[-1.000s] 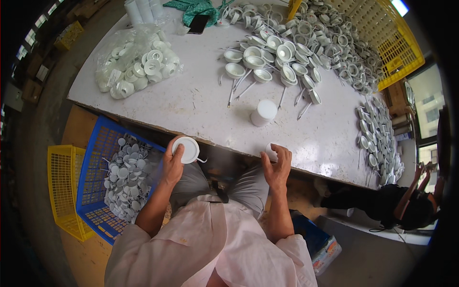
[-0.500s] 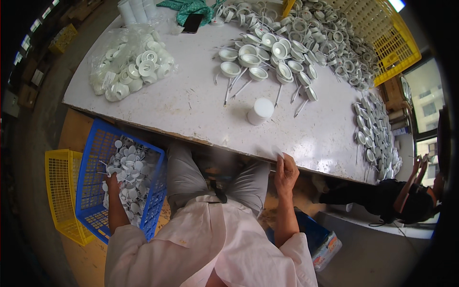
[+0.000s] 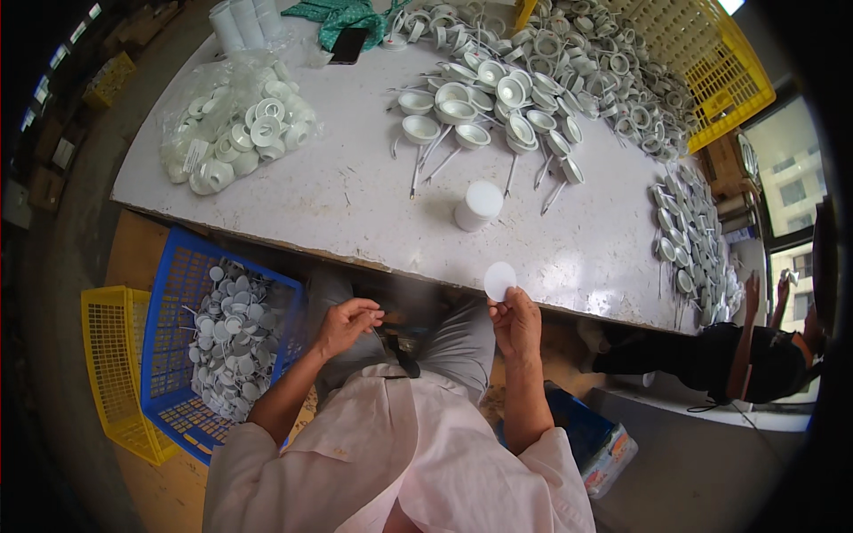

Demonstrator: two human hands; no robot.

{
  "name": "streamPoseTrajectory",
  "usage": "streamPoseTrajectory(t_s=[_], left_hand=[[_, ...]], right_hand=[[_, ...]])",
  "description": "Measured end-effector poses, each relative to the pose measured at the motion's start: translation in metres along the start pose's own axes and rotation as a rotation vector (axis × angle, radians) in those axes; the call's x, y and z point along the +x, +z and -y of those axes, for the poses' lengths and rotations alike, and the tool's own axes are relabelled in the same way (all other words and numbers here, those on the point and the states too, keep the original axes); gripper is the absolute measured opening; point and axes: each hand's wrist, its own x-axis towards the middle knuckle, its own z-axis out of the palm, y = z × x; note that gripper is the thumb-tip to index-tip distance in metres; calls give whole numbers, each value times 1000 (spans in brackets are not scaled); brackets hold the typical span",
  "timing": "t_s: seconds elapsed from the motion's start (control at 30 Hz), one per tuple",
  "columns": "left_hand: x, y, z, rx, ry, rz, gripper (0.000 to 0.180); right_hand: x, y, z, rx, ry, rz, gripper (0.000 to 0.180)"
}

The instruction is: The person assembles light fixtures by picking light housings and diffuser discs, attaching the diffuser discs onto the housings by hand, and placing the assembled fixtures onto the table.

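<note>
My right hand pinches a thin white round disc by its lower edge, just over the front edge of the table. My left hand is raised above my lap with its fingers stretched out and nothing seen in them. A stack of white discs stands upright on the table, beyond the disc I hold. At the back middle lies a cluster of white round lamp housings, with wires trailing toward me. Below on my left, a blue crate contains many white round pieces.
A clear plastic bag of white rings sits on the table's left. Behind it are a phone and green cloth. More housings pile up by a yellow crate. Another yellow crate adjoins the blue one. A person works at right.
My left hand has come out of the blue crate and moved right, over my lap. The disc in my right hand has turned from edge-on to face-on.
</note>
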Motion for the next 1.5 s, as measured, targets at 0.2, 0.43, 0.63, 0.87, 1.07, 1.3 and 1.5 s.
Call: streamPoseTrajectory(t_s=[0.2, 0.43, 0.63, 0.87, 1.07, 1.3, 1.5], left_hand=[[40, 94, -65, -43, 141, 285, 36], [48, 122, -66, 129, 170, 233, 19], [42, 109, -61, 62, 102, 187, 21], [40, 113, -50, 63, 82, 197, 20], [38, 114, -44, 62, 61, 212, 20], [33, 112, -50, 55, 53, 207, 19], [43, 122, -56, -97, -6, 333, 32]], right_hand=[[-8, -12, -14, -68, 4, 79, 13], [-21, -19, -13, -425, -196, 125, 11], [17, -67, 48, -649, -655, -313, 14], [57, -193, 129, -1312, -916, -1089, 27], [75, -202, 141, -1402, -826, -1174, 33], [75, -196, 128, -1042, -711, -939, 26], [37, -133, 60, -729, -655, -502, 18]])
